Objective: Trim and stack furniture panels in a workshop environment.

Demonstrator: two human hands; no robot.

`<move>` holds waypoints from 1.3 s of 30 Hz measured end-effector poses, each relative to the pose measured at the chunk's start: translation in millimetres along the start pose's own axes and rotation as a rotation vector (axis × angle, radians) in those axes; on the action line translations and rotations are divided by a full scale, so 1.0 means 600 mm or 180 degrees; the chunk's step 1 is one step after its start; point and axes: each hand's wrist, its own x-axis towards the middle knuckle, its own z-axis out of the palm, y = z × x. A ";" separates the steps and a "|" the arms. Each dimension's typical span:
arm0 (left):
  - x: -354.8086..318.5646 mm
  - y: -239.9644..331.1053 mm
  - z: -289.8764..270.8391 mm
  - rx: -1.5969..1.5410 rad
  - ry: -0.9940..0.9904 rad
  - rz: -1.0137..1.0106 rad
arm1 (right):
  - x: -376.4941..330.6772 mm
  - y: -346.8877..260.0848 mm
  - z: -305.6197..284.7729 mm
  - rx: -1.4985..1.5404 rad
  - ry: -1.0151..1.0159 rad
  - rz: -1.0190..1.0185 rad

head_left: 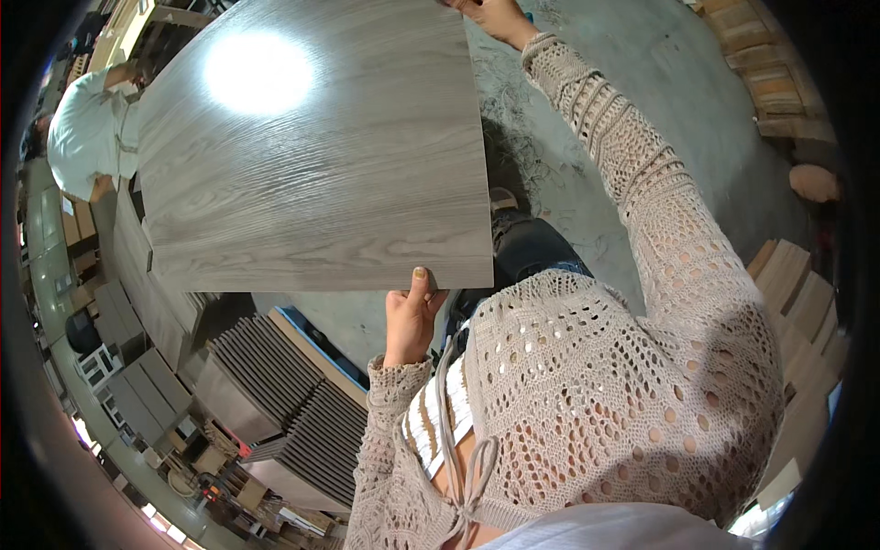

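Observation:
A large grey wood-grain panel (321, 174) fills the upper middle of the head view, with a bright light glaring off its upper left part. My left hand (412, 323) grips its near edge close to the right corner, thumb on top and the fingers underneath, mostly hidden. At the far right corner my right hand (495, 18) is closed on the panel's edge, partly cut off by the top of the view. Knitted beige sleeves cover both my arms.
Stacked grey boards (284, 394) stand at the lower left, beside a blue edge (321, 344). A co-worker in a pale shirt (87, 133) bends at the far left near more panels (137, 266). Wooden pieces (765, 73) lie at the upper right, and more boards (797, 302) at right.

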 end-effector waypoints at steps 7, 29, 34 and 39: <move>0.052 -0.016 0.019 -0.0027 -0.0264 0.0090 | -0.093 0.033 0.005 -0.0494 -0.0016 -0.0097; 0.177 -0.062 0.131 -0.0115 -0.0698 0.0281 | -0.419 0.022 -0.042 -0.0903 0.0209 0.0170; 0.194 -0.062 0.131 -0.0150 -0.0814 0.0340 | -0.531 0.047 -0.044 -0.1415 -0.0355 -0.0843; 0.196 -0.031 0.122 0.0753 -0.2127 -0.0380 | -0.527 0.078 -0.103 0.0150 0.0507 0.1319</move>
